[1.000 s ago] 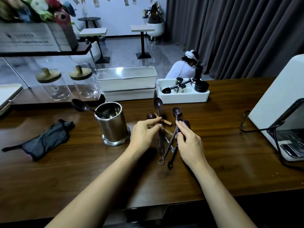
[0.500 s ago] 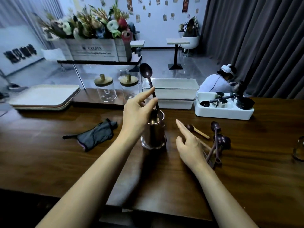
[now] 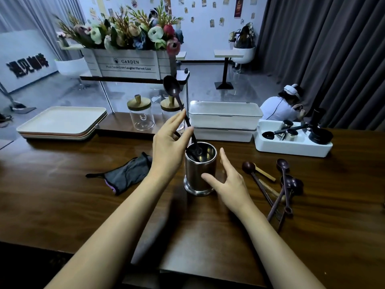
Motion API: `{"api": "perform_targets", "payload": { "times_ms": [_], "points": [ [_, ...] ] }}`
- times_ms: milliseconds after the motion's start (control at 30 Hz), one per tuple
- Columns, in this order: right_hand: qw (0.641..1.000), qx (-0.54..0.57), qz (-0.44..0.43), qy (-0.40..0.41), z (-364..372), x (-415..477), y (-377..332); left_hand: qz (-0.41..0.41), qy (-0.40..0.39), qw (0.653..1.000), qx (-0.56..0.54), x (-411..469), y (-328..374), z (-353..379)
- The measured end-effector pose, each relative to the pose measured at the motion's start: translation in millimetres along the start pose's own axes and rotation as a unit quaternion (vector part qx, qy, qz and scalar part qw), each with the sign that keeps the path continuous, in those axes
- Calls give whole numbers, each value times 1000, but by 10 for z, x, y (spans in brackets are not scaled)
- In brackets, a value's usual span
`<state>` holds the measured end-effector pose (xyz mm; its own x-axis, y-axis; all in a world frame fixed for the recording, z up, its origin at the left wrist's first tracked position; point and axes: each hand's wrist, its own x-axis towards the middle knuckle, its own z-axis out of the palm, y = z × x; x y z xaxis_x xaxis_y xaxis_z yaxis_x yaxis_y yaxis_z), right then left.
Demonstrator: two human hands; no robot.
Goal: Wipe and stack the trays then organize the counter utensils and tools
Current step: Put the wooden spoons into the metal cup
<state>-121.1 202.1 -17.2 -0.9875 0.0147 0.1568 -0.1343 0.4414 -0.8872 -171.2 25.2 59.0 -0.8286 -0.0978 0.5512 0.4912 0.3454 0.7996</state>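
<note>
One spoon (image 3: 172,87) is going into the steel cup (image 3: 200,170) — its handle tip sits inside the rim against the left inner wall, while its bowl stands high above, leaning up and away to the left. The left hand (image 3: 169,147) holds it partway up the handle, thumb on the near side and index finger laid along the far side, the other fingers loosely spread. Whether that pinch is firm or already slack I cannot tell from this angle.

The right hand (image 3: 231,182) hovers just beside the cup's right wall, holding nothing. Its fingers are straight and close together, its thumb is spread out across the cup's front, and its palm is turned toward the metal.

The remaining spoons (image 3: 285,184) lie in a loose heap on the counter (image 3: 333,215), to the right of that open hand and well apart from the left one. Their long axes run roughly away from the person, bowls at the far end and handle tips toward the near edge.

So the next pick most likely falls to the right hand. It is clearly the nearer of the two, and a short sweep to the right would bring its fingers across the handles — the easier end to pinch.

The trays (image 3: 60,122) sit stacked at the counter's far left with a dark cloth (image 3: 129,174) lying near them, so that part of the job looks finished.
</note>
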Motion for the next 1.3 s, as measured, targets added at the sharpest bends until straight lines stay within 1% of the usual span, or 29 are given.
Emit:
{"api": "perform_targets", "payload": {
  "times_ms": [100, 200, 567, 700, 833, 1000, 1167, 1300],
  "points": [
    [999, 46, 4, 7, 108, 84, 28, 27, -5, 999, 36, -121, -61, 23],
    [997, 68, 10, 24, 186, 149, 79, 36, -12, 998, 58, -254, -189, 39],
    [995, 84, -3, 57, 270, 183, 105, 30, -53, 995, 83, -536, -436, 8],
    [993, 83, -2, 86, 228, 79, 91, 34, -78, 995, 53, -572, -515, 11],
    [991, 66, 10, 115, 119, -73, 96, 61, -99, 993, 22, -614, -487, 107],
    [986, 79, 33, 144, -54, -201, 123, 70, -130, 989, -21, -721, -461, 273],
    [987, 72, 39, 138, -111, -239, 175, 66, -134, 988, -35, -832, -458, 332],
    [991, 72, 52, 103, -151, -232, 193, 37, -129, 991, -19, -907, -478, 344]
  ]
}}
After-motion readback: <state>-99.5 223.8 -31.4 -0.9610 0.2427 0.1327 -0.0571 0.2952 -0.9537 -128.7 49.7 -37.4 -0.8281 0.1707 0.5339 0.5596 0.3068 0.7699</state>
